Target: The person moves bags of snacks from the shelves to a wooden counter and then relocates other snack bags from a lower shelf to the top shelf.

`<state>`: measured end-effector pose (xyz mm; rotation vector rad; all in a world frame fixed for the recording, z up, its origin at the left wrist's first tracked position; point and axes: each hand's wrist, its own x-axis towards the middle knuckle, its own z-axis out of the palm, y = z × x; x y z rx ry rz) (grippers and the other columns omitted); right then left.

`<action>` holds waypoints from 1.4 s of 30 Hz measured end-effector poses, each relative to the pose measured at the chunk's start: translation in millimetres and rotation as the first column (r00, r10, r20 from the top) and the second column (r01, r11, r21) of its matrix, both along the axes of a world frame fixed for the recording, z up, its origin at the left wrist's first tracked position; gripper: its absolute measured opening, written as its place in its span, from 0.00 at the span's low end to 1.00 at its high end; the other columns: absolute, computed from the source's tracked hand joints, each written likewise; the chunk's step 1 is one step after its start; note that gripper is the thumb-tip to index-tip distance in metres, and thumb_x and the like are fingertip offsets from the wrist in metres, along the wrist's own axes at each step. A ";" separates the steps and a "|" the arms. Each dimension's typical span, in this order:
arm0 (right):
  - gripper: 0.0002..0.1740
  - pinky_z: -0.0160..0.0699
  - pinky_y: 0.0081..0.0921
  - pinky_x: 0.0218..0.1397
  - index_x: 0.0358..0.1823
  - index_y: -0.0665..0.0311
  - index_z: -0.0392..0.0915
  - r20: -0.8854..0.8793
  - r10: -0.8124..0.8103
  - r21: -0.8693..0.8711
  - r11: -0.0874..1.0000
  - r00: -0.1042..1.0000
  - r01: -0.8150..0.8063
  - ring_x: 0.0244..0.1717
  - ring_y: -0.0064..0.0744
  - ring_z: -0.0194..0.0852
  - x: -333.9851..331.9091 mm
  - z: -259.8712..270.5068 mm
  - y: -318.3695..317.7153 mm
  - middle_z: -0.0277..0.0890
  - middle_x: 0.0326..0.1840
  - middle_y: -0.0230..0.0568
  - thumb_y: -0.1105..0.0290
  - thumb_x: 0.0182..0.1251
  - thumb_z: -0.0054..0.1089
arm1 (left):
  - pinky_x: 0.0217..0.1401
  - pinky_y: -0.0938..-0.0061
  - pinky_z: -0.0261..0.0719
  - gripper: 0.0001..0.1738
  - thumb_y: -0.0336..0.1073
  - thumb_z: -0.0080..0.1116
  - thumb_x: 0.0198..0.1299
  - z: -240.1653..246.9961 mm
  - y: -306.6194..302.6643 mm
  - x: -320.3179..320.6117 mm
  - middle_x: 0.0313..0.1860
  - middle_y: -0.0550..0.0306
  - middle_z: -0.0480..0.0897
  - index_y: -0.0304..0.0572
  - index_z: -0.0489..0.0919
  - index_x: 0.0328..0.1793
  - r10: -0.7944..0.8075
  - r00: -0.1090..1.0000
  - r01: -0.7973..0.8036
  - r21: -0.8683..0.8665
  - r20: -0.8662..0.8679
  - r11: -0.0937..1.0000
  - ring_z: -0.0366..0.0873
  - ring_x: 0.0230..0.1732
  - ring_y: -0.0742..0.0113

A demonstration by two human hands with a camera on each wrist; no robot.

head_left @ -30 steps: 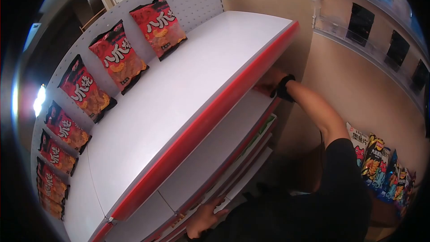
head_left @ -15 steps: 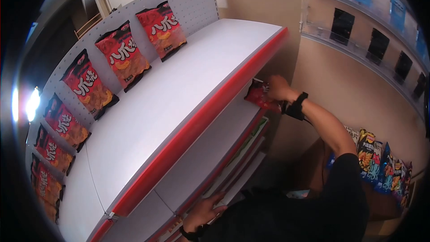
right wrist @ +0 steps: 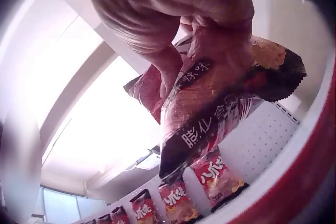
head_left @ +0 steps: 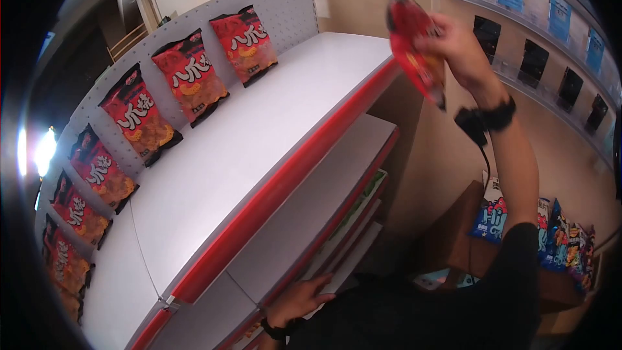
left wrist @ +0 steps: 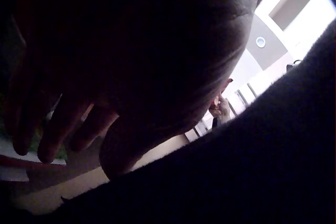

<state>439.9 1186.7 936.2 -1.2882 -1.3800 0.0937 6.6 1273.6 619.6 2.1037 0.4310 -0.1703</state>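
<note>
My right hand [head_left: 463,52] grips a red and black snack bag [head_left: 414,45] by its side, raised beyond the right end of the top shelf. In the right wrist view, thumb and fingers pinch the crinkled bag [right wrist: 210,92], its printed black lower edge turned to the camera. My left hand [head_left: 298,301] is low beside the lower shelves, fingers extended and holding nothing; the left wrist view shows this hand [left wrist: 105,92] dark, with its fingers hanging loosely. Along the back of the top shelf [head_left: 259,136] stands a row of matching red bags [head_left: 191,78].
A red rail [head_left: 285,185] edges the top shelf, with lower shelves [head_left: 317,194] beneath it. To the right, several other snack bags [head_left: 551,236] stand on a brown box [head_left: 453,240]. Hanging black packets [head_left: 534,61] line a clear rack on the right wall.
My right hand has come up from the lower shelf's far end, bringing a red snack bag out and above the top shelf's edge. The left hand stays low, nearly still.
</note>
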 end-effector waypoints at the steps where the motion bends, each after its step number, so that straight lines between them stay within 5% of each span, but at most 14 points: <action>1: 0.20 0.78 0.19 0.53 0.52 0.70 0.83 -0.003 0.017 0.021 1.000 1.000 -0.017 0.44 0.19 0.81 11.0 10.6 21.6 0.86 0.44 0.36 0.69 0.61 0.75 | 0.59 0.59 0.79 0.34 0.54 0.62 0.68 3.2 -0.9 -1.2 0.52 0.37 0.86 0.44 0.73 0.75 0.024 0.999 -0.024 -0.005 -0.023 1.000 0.85 0.54 0.44; 6: 0.20 0.83 0.26 0.52 0.55 0.69 0.81 -0.030 0.066 -0.030 0.997 0.997 -0.066 0.46 0.25 0.84 37.5 51.7 142.6 0.85 0.48 0.38 0.68 0.66 0.74 | 0.65 0.63 0.76 0.35 0.53 0.63 0.69 6.8 -10.2 -14.2 0.65 0.35 0.81 0.42 0.73 0.76 0.116 0.987 -0.113 0.036 -0.107 0.993 0.83 0.62 0.49; 8: 0.18 0.87 0.29 0.36 0.49 0.72 0.82 -0.226 0.115 -0.045 0.991 0.967 -0.128 0.38 0.29 0.86 48.2 58.3 192.3 0.85 0.41 0.45 0.73 0.61 0.77 | 0.65 0.62 0.76 0.34 0.52 0.64 0.68 3.9 -16.4 -21.6 0.66 0.36 0.80 0.43 0.74 0.75 0.179 0.978 -0.176 0.043 -0.103 0.983 0.82 0.63 0.50; 13: 0.21 0.88 0.32 0.41 0.49 0.75 0.81 -0.212 0.041 -0.010 0.999 0.976 -0.044 0.39 0.35 0.87 75.0 46.9 296.2 0.85 0.41 0.50 0.74 0.57 0.80 | 0.68 0.61 0.76 0.35 0.51 0.66 0.67 -13.5 -35.9 -39.7 0.65 0.42 0.82 0.46 0.72 0.76 0.397 0.917 -0.395 0.035 -0.037 0.918 0.81 0.66 0.49; 16: 0.29 0.83 0.34 0.50 0.48 0.78 0.80 0.067 -0.084 -0.065 0.994 0.994 0.089 0.44 0.39 0.86 104.4 19.5 344.8 0.86 0.44 0.53 0.62 0.55 0.83 | 0.68 0.61 0.76 0.35 0.50 0.67 0.67 -26.9 -47.5 -45.8 0.65 0.41 0.82 0.46 0.72 0.76 0.518 0.853 -0.522 -0.135 -0.066 0.842 0.81 0.66 0.48; 19: 0.32 0.85 0.39 0.47 0.57 0.78 0.72 0.277 -0.151 -0.216 0.952 0.949 0.215 0.45 0.39 0.85 68.5 17.5 319.2 0.81 0.49 0.53 0.59 0.64 0.76 | 0.68 0.61 0.77 0.35 0.49 0.67 0.67 -19.7 -54.4 -39.0 0.65 0.41 0.82 0.45 0.72 0.76 0.569 0.816 -0.578 -0.109 -0.101 0.809 0.81 0.66 0.48; 23: 0.26 0.80 0.37 0.49 0.58 0.82 0.72 0.179 0.041 -0.521 0.851 0.983 0.060 0.49 0.43 0.83 74.5 25.6 317.7 0.79 0.50 0.56 0.71 0.64 0.67 | 0.70 0.62 0.75 0.36 0.48 0.66 0.67 -22.6 -54.2 -28.4 0.65 0.41 0.82 0.39 0.71 0.76 0.569 0.815 -0.579 -0.103 -0.115 0.809 0.79 0.69 0.50; 25: 0.21 0.80 0.39 0.44 0.52 0.84 0.75 0.276 0.011 -0.434 0.894 0.961 0.114 0.45 0.44 0.84 75.3 22.7 313.4 0.79 0.49 0.58 0.76 0.60 0.63 | 0.70 0.62 0.75 0.35 0.48 0.66 0.67 -16.5 -52.2 -20.5 0.65 0.41 0.83 0.39 0.72 0.76 0.547 0.830 -0.554 -0.065 -0.108 0.830 0.79 0.69 0.50; 27: 0.20 0.79 0.40 0.48 0.37 0.79 0.86 0.168 -0.029 -0.513 0.851 0.985 0.113 0.44 0.56 0.84 89.2 14.7 324.9 0.85 0.43 0.64 0.65 0.50 0.70 | 0.70 0.62 0.75 0.35 0.48 0.66 0.67 -6.4 -52.1 -11.5 0.64 0.41 0.83 0.40 0.72 0.76 0.548 0.830 -0.556 -0.074 -0.103 0.828 0.79 0.68 0.49; 30: 0.21 0.81 0.38 0.42 0.41 0.76 0.88 0.482 -0.113 -0.349 0.885 0.869 0.308 0.39 0.53 0.86 82.9 21.4 316.5 0.86 0.39 0.60 0.63 0.53 0.66 | 0.70 0.62 0.75 0.35 0.47 0.67 0.67 -4.7 -50.8 -7.8 0.64 0.41 0.83 0.42 0.72 0.76 0.553 0.830 -0.558 -0.076 -0.077 0.827 0.80 0.68 0.49; 33: 0.22 0.83 0.40 0.41 0.44 0.71 0.89 0.413 -0.135 -0.455 0.826 0.900 0.333 0.35 0.48 0.86 73.8 41.0 301.6 0.86 0.39 0.59 0.60 0.57 0.63 | 0.68 0.61 0.77 0.34 0.48 0.66 0.67 -8.2 -52.5 -8.5 0.64 0.42 0.83 0.44 0.72 0.76 0.546 0.835 -0.550 -0.051 -0.077 0.834 0.80 0.67 0.48; 38: 0.25 0.82 0.36 0.42 0.45 0.67 0.89 0.711 -0.285 -0.169 0.818 0.643 0.549 0.35 0.38 0.84 85.7 35.0 306.8 0.87 0.38 0.44 0.49 0.65 0.62 | 0.67 0.60 0.77 0.35 0.50 0.65 0.67 -25.9 -56.6 -15.7 0.65 0.42 0.82 0.44 0.72 0.76 0.561 0.824 -0.566 -0.075 -0.078 0.821 0.79 0.67 0.47; 40: 0.35 0.79 0.38 0.41 0.55 0.70 0.79 0.373 0.346 -0.610 0.791 0.861 -0.053 0.34 0.33 0.81 88.8 -3.7 300.7 0.83 0.40 0.37 0.39 0.76 0.52 | 0.69 0.60 0.76 0.35 0.51 0.65 0.67 -31.3 -58.6 -16.9 0.65 0.42 0.82 0.44 0.73 0.75 0.563 0.822 -0.569 -0.094 -0.083 0.817 0.79 0.68 0.47; 42: 0.37 0.77 0.34 0.40 0.57 0.66 0.77 0.309 0.345 -0.692 0.721 0.886 -0.039 0.33 0.28 0.75 73.4 -1.9 289.5 0.78 0.37 0.33 0.35 0.76 0.49 | 0.69 0.60 0.75 0.35 0.51 0.65 0.67 -31.0 -57.4 -17.1 0.65 0.42 0.82 0.44 0.73 0.75 0.546 0.833 -0.553 -0.086 -0.089 0.829 0.79 0.68 0.47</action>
